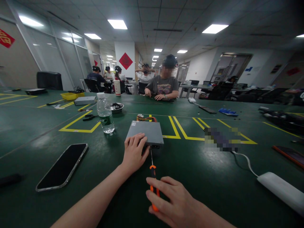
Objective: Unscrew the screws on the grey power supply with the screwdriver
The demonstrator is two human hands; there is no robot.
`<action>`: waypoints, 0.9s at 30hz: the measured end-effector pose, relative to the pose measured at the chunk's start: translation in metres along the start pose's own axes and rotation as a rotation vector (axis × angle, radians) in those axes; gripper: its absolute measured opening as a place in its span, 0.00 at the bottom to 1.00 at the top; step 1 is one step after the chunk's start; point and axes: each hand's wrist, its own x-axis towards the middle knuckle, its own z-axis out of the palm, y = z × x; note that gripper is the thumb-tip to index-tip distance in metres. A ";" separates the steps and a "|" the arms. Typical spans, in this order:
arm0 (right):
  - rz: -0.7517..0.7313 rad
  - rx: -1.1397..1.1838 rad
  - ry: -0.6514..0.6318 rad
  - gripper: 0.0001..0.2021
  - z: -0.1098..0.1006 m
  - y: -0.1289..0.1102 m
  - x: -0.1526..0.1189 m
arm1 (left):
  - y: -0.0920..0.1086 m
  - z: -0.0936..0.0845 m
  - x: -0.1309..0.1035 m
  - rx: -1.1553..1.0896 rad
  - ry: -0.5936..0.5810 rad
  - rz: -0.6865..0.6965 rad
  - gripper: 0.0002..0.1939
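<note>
The grey metal power supply box [145,133] is lying flat on the green table [190,167], directly ahead and near the front edge, with a bundle of coloured wires [146,118] spilling from its far end. It is being pinned down by the left hand [134,153], spread over the near-left corner, fingers draped on the lid and not closed round anything. The orange-handled screwdriver [153,177] is gripped by the right hand [172,199], fingers curled about the handle — its thin shaft is run forward so the tip meets the near face of the box, just beside the left fingertips.

For this driving to go well, the shaft would best be kept in line with the screw and pressed squarely in, while the box is held firmly so it is not pushed along the slick mat. Whether the tip is seated in a screw head cannot be told.

Off to the left a dark smartphone [62,166] is lying face up, and a water bottle [105,113] is stood just beyond — near enough to be knocked by a sliding box. A white cabled device [281,190] is lying to the right. Across the table another person [163,85] is seated, hands busy on their own work, well apart.
</note>
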 end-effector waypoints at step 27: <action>0.005 -0.036 0.067 0.08 0.000 -0.002 0.000 | 0.000 0.000 0.000 -0.006 -0.008 -0.002 0.14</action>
